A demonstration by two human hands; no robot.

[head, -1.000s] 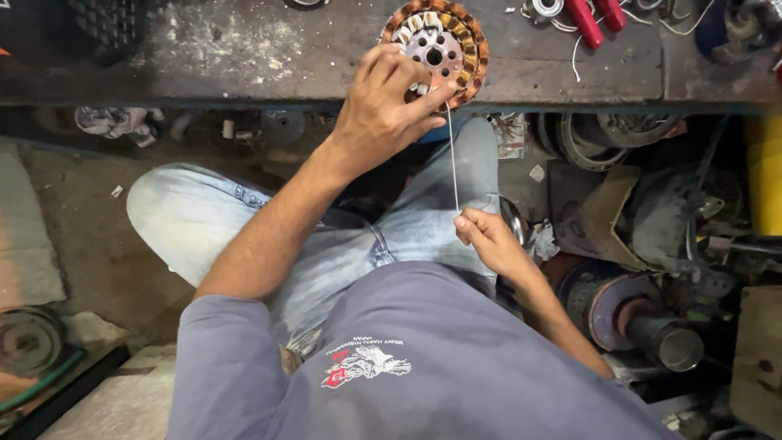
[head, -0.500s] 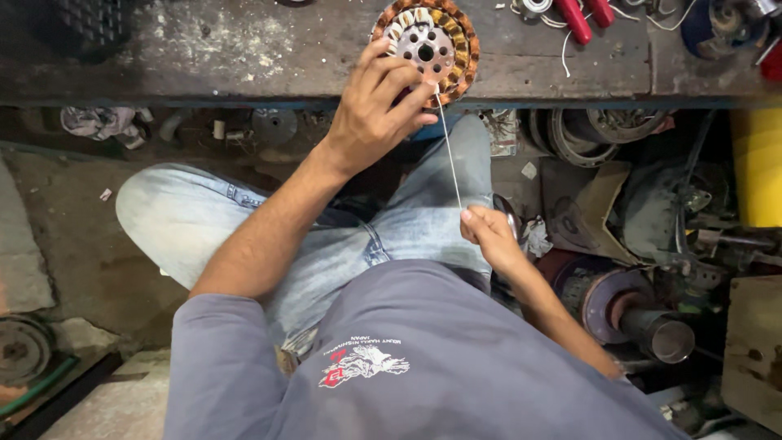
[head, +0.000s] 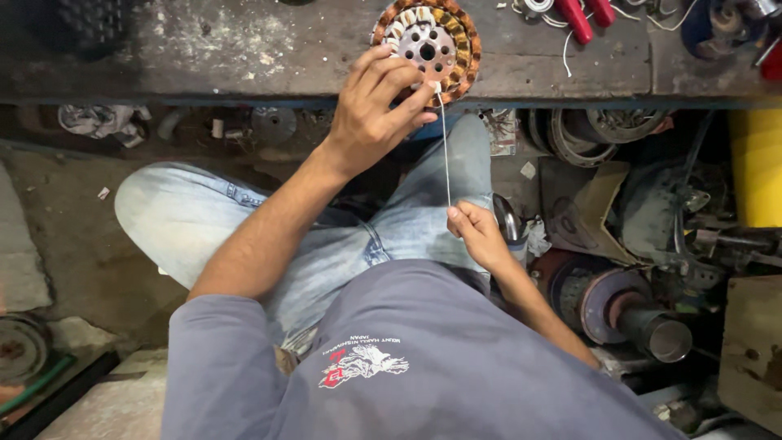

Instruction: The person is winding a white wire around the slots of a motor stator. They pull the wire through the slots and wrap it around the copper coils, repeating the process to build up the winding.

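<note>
Red tool handles (head: 586,15), yellow container (head: 757,167); grey motor drum (head: 627,314), crumpled rag (head: 102,121)

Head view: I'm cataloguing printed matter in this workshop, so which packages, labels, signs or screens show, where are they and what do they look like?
Shirt print: on the person's grey shirt, bottom centre; small white and red graphic with a line of lettering.
Cardboard piece: under the bench at right; brown, folded, no label visible.
Yellow container: far right edge; plain, no label visible.
No signs or screens in view.

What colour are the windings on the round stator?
Copper-orange windings, with yellowish patches; head view.
</note>
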